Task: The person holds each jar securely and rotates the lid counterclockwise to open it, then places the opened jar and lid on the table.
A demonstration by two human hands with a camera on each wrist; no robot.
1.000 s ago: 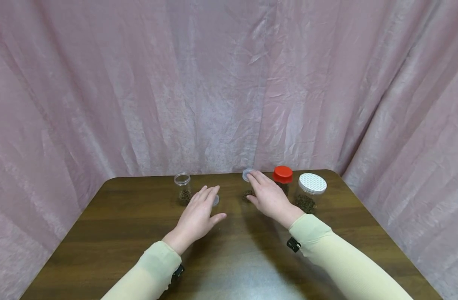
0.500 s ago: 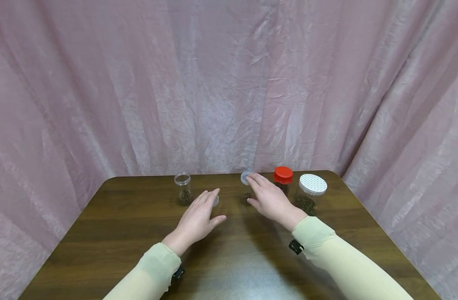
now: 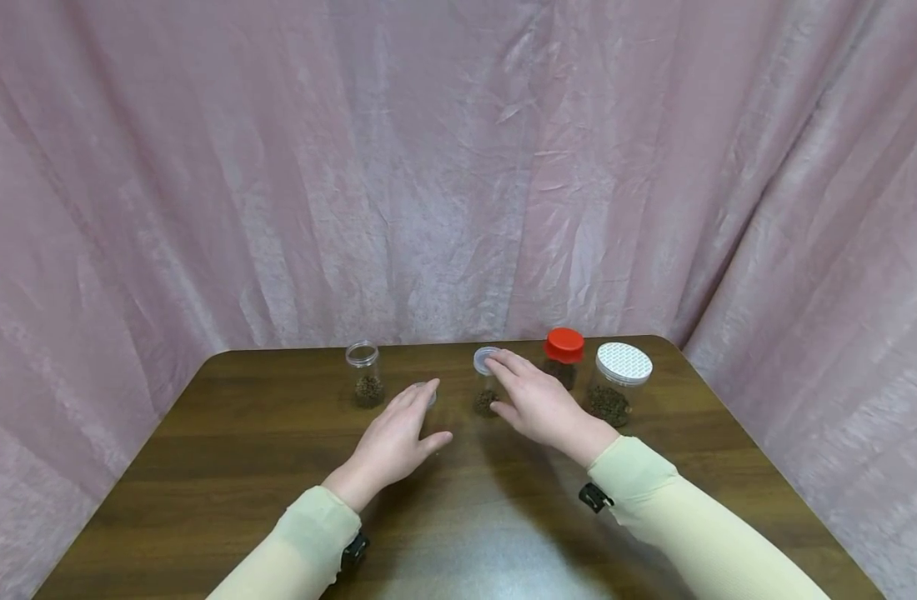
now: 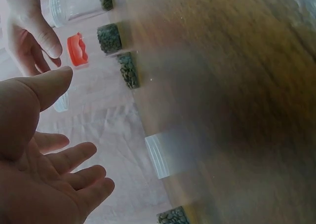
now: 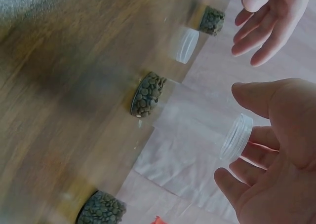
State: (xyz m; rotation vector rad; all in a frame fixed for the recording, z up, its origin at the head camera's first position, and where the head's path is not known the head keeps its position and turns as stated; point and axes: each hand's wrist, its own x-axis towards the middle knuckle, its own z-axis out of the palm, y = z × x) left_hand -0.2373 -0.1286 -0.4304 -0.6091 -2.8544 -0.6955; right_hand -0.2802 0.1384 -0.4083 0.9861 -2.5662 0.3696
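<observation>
In the head view my right hand [image 3: 533,396] is at a clear jar [image 3: 484,403] with dark pellets in its bottom and a clear lid [image 3: 484,360] on top. The right wrist view shows its fingers [image 5: 231,184] loosely extended behind the lid, right at its edge, while the thumb stays apart on the other side. My left hand [image 3: 394,437] has its fingers extended and thumb spread, holding nothing. Just beyond its fingertips a loose clear lid [image 4: 158,157] lies on the table, partly covered by the hand in the head view. An uncapped jar [image 3: 364,379] with pellets stands farther left.
Right of the right hand stand a red-lidded jar [image 3: 562,358] and a wider jar [image 3: 616,392] with a white patterned lid, both holding pellets. The wooden table [image 3: 241,467] ends in front of a pink curtain [image 3: 428,167].
The clear-lidded jar has shifted left and slightly nearer, with the right hand's fingers at its lid. The left hand has kept almost the same place and pose.
</observation>
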